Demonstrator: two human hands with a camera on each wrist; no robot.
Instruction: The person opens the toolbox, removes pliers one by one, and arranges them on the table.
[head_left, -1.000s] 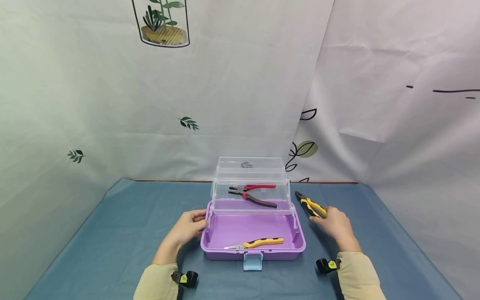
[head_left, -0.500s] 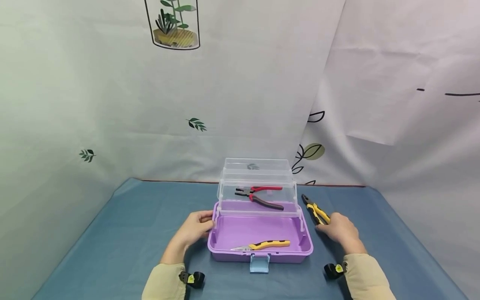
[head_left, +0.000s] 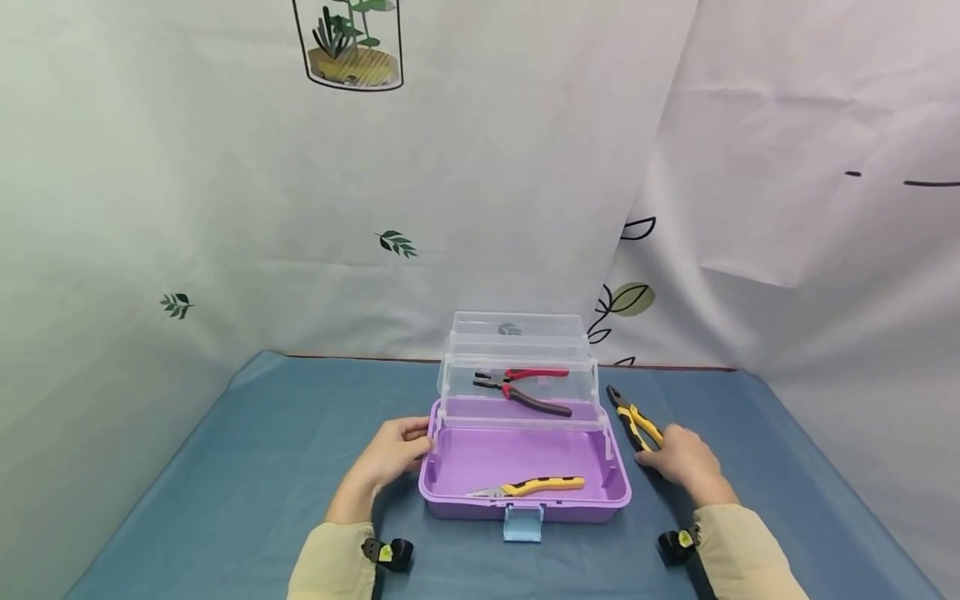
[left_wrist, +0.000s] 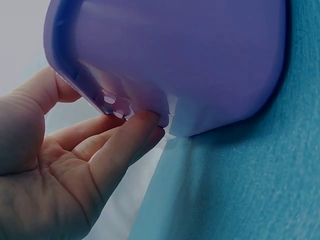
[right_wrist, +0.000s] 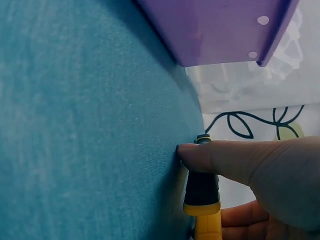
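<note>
Blue cloth (head_left: 225, 500) covers the whole table, and the purple toolbox (head_left: 517, 454) sits on it with its clear lid (head_left: 517, 323) swung up. Left hand (head_left: 388, 457) has the box's left edge pinched between thumb and fingers. Right hand (head_left: 686, 460) is clamped on the handle ends of the black-and-yellow pliers (head_left: 628, 410), thumb on one side, fingers on the other. Those are just right of the box, handles spread, dark head pointing away from the person; can't tell if they touch the cloth. Red-and-black pliers (head_left: 509, 389) show at the clear plastic part, in it or behind it, hard to say. Yellow-handled long-nose pliers (head_left: 542, 484) lie inside along the front wall. Pale blue latch (head_left: 522, 524) hangs down in front. Tiny yellow-green sticker (head_left: 386, 552) on the left wrist camera (head_left: 401, 556), writing too small to read.
</note>
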